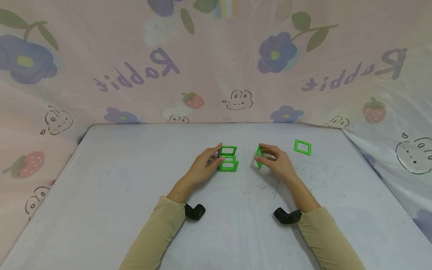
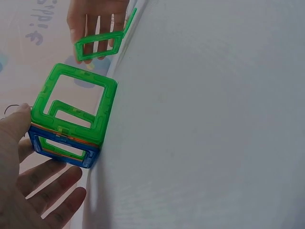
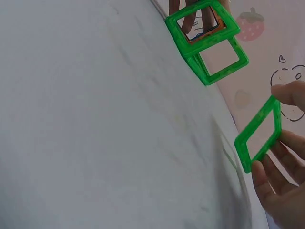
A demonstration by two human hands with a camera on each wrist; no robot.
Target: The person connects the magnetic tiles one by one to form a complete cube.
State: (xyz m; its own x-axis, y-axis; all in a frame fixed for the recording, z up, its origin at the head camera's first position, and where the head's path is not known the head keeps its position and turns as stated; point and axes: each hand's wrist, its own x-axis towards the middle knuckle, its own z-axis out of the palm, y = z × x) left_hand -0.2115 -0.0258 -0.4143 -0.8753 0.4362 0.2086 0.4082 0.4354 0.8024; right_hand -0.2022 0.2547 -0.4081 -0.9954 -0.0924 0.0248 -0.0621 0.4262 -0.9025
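My left hand (image 1: pixel 202 165) holds a small open box of green square magnetic tiles (image 1: pixel 233 162) by its left side, thumb at the near corner and a finger at the far one. A blue tile (image 2: pixel 94 157) with an orange edge forms the side facing this palm. Across a short gap to the right, my right hand (image 1: pixel 278 161) pinches a single green magnetic tile (image 3: pixel 256 119) between thumb and fingers. That tile stands upright, its flat face turned towards the box.
Another green square tile (image 1: pixel 303 142) lies flat on the white table (image 1: pixel 101 195), right of and beyond the right hand. A patterned cloth (image 1: pixel 209 63) hangs behind the table's far edge and along its sides. Black devices (image 1: pixel 195 212) are worn at both wrists.
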